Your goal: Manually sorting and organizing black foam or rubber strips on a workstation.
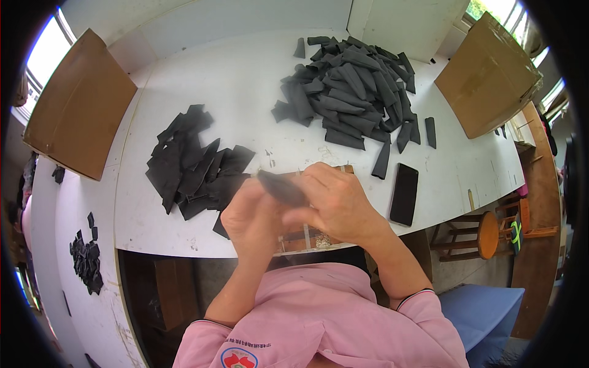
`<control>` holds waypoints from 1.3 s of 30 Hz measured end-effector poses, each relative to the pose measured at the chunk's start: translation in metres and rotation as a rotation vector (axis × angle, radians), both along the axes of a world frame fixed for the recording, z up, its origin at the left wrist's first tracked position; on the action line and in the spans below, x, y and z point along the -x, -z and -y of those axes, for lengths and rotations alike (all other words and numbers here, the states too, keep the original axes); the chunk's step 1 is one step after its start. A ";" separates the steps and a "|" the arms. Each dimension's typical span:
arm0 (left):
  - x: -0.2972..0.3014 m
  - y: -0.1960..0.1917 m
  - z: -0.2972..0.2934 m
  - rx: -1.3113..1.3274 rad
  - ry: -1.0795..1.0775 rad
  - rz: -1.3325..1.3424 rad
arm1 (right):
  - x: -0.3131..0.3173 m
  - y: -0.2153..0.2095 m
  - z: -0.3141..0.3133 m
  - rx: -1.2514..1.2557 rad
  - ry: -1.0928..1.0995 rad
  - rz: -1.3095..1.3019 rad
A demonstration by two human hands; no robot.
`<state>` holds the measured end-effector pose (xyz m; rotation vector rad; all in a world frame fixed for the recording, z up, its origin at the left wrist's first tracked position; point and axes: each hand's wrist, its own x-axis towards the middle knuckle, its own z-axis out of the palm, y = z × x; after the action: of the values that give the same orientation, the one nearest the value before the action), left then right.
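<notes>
Above the white counter (pixel 245 92), the left hand (pixel 254 218) and right hand (pixel 337 202) together pinch a dark grey flat strip (pixel 281 187), held between the flat black pieces (pixel 190 162) and the grey heap (pixel 353 86).

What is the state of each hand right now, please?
Left hand: fingers closed on the dark grey flat strip of soft material.
Right hand: fingers closed on the same strip.
</notes>
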<state>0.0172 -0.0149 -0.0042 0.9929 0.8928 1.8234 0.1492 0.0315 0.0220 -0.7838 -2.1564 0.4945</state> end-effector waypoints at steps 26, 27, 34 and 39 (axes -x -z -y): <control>0.004 -0.016 -0.017 -0.011 0.219 0.015 | -0.005 0.038 -0.009 0.110 -0.015 0.092; 0.008 -0.013 -0.016 -0.037 0.193 0.137 | -0.005 0.029 -0.008 0.113 -0.020 0.092; 0.020 0.004 -0.014 0.053 0.370 0.439 | 0.002 0.049 -0.006 0.055 0.024 0.166; 0.026 0.000 -0.013 0.026 0.263 0.212 | 0.003 0.045 -0.002 -0.024 -0.051 0.138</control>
<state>-0.0086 -0.0015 -0.0041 0.8392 0.6241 1.6528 0.1465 0.0339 -0.0231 -0.7706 -2.3102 0.4519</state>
